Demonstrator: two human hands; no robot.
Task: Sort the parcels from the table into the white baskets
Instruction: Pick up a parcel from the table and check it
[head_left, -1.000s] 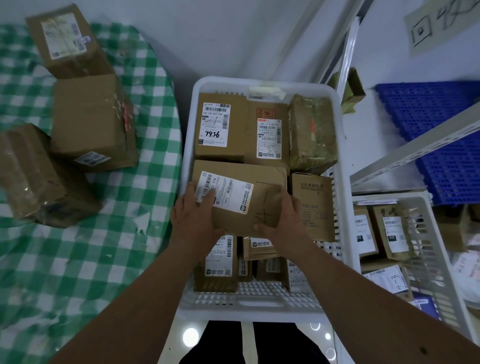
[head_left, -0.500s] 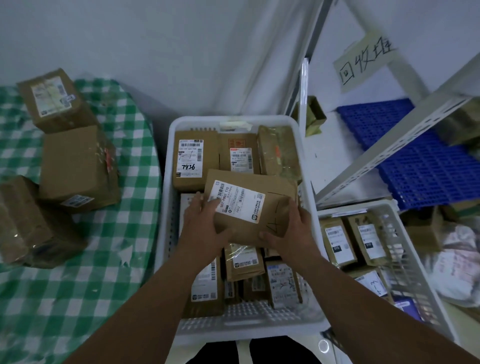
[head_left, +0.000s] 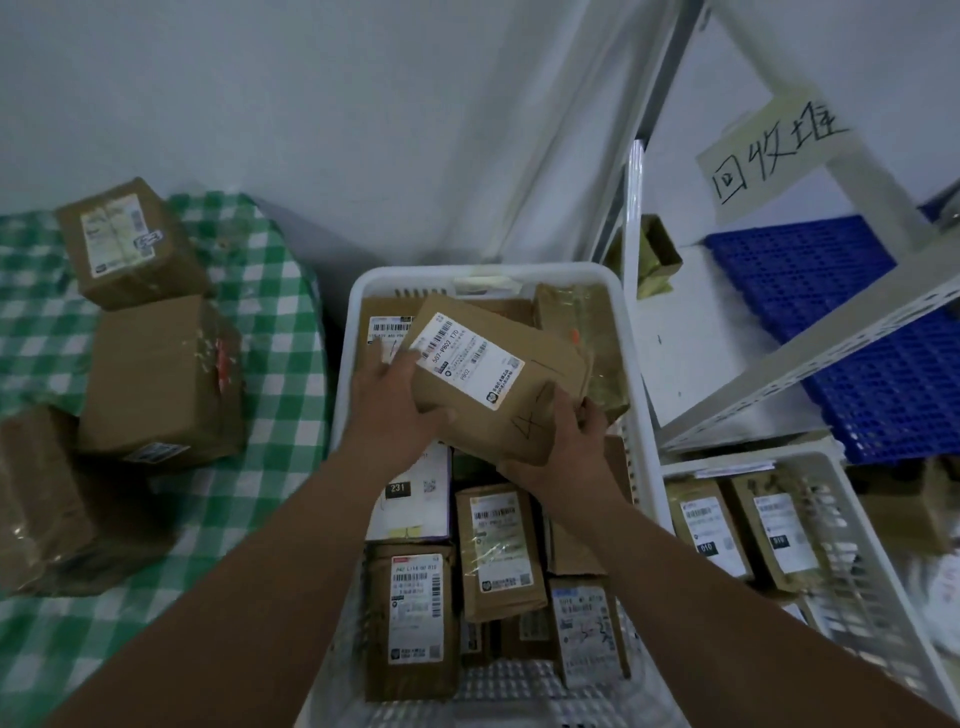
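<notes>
White wall fills the background, with a green checked table (head_left: 270, 322) at the left carrying three brown boxes (head_left: 161, 379) not yet sorted, and a metal shelf rack (head_left: 810, 364) at the right. Between them sits a white basket (head_left: 343, 374), already crowded with labelled parcels; a second basket (head_left: 852, 525) stands beside it, lower right. Both hands grasp one flat brown parcel (head_left: 498, 374) tilted above the far half of the first basket: the left hand (head_left: 395, 400) clasps its near left edge with the thumb on top, and the right hand (head_left: 561, 447) cups the near right corner. The step in hand looks like placing this parcel. Next it probably needs a free slot among the packed ones, then lowering and letting go before reaching back to the table.
</notes>
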